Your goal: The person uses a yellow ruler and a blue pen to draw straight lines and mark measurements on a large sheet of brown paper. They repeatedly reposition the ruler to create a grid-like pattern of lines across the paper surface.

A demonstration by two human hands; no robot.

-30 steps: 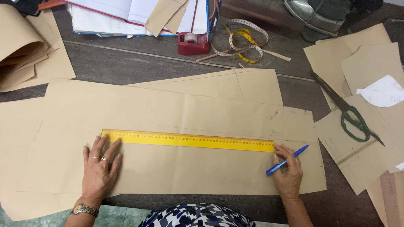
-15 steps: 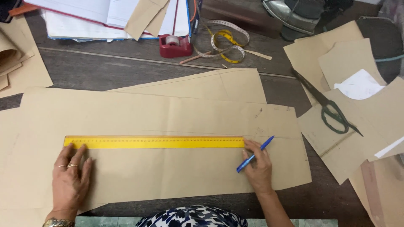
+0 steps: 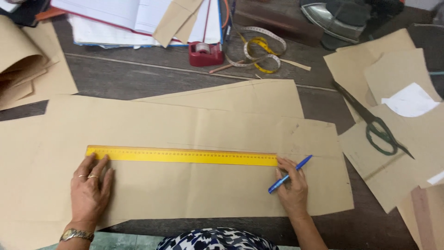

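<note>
Dark wooden table, brown paper, yellow ruler, scissors

Looked like tailoring or pattern-making workshop: brown pattern paper covered dark wooden table, scissors lay right, measuring tape, tape dispenser and iron sat far.

No packages, labels, signs, screens.
</note>
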